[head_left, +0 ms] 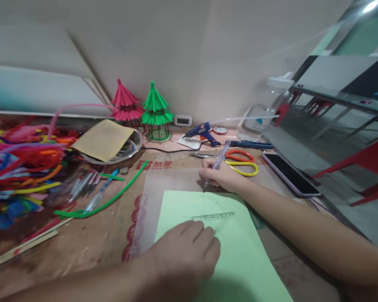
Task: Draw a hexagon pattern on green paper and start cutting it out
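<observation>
My left hand (192,247) lies over the light green paper (252,251), its fingers curled under and their tips hidden. Just beyond the knuckles is a narrow strip with ruler-like marks (212,216); whether it is a clear ruler or drawn, and whether the fingers press on it, I cannot tell. Faint pencil-like lines run across the sheet around it. A pale purple pen (222,157) is gripped in my right hand (222,176), which rests at the paper's far edge, its tip pointing down. Scissors (241,161) with red and yellow handles lie just behind that hand.
Colourful pipe cleaners (22,167) are heaped at left, beside a dish (135,147) topped by a tan card (105,140). Pink (124,102) and green (157,109) pagoda models, a blue glue gun (201,132) and a clear jug (260,113) stand behind. A phone (290,174) lies right.
</observation>
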Tool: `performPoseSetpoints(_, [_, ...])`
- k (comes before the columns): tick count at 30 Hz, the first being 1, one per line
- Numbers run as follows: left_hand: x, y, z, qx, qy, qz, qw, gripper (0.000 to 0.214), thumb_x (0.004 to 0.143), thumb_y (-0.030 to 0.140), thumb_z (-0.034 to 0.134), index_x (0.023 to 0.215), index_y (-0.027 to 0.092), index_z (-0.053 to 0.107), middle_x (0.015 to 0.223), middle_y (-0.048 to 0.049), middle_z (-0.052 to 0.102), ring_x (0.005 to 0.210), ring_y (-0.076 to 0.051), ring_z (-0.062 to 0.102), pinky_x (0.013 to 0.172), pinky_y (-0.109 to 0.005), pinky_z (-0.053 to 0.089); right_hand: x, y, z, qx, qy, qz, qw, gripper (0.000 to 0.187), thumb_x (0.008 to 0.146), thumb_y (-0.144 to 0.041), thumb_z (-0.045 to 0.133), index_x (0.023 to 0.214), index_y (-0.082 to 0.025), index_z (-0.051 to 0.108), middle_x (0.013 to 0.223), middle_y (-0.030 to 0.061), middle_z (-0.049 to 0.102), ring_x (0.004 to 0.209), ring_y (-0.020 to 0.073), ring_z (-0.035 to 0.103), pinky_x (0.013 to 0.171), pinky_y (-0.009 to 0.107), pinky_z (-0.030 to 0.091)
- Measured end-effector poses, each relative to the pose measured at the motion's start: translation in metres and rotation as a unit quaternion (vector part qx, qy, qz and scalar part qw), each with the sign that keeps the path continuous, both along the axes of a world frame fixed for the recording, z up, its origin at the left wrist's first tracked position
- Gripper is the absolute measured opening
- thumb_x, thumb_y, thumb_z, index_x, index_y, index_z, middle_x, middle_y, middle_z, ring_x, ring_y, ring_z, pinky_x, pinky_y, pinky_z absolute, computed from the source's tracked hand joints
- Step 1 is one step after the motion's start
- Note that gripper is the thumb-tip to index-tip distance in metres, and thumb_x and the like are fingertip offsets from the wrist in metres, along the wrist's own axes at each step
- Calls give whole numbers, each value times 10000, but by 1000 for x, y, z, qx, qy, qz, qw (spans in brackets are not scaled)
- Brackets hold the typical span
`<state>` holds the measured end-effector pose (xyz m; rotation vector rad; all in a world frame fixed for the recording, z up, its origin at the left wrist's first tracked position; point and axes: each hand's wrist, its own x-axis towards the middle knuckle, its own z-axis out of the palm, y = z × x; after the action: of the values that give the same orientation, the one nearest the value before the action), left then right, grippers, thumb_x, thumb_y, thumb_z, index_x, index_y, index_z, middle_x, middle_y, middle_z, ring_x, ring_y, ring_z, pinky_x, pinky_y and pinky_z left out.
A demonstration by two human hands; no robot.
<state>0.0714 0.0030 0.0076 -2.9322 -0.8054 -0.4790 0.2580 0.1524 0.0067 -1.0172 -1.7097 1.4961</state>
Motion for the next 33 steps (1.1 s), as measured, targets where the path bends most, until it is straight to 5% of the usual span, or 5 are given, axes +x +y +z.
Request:
performPoseSetpoints(4, [-1,13,12,-8,21,19,1000,139,1000,190,559,893,187,647,845,-33,644,832,-207,612,809,-367,529,5,6,6,37,-25,10,999,398,852,-549,665,725,-216,490,469,-69,507,392,71,373,408,194,244])
performPoseSetpoints(8, [-18,26,30,-30,45,150,987,120,1021,270,617,1016,160,666,988,-38,669,949,-216,658,871,-419,558,21,-4,18,98,-63,-35,993,409,945,-592,529,968,-188,589,742,49,731,503,110,511,497,236,391])
performPoseSetpoints(16, [-69,33,41,-89,67,306,945,385,987,415,686,1281,174,625,1316,-111,628,1162,-288,638,978,-521,549,49,-49,19,170,-226,-56,958,178,850,-269,762,901,-177,619,786,7,659,715,171,618,672,306,495])
performPoseSetpoints(23, [-52,29,32,-126,10,300,946,401,998,381,679,1343,189,602,1382,-117,602,1202,-295,628,999,-528,548,38,-52,15,176,-311,12,934,341,998,-362,652,1275,-162,639,1233,95,677,1019,219,692,863,422,606])
performPoseSetpoints(33, [-54,30,28,-141,-28,291,946,401,996,391,679,1335,189,606,1379,-117,603,1212,-300,621,1013,-539,534,29,-59,-5,252,-297,-46,920,274,997,-356,648,1184,-156,656,1114,68,691,952,199,681,853,407,586])
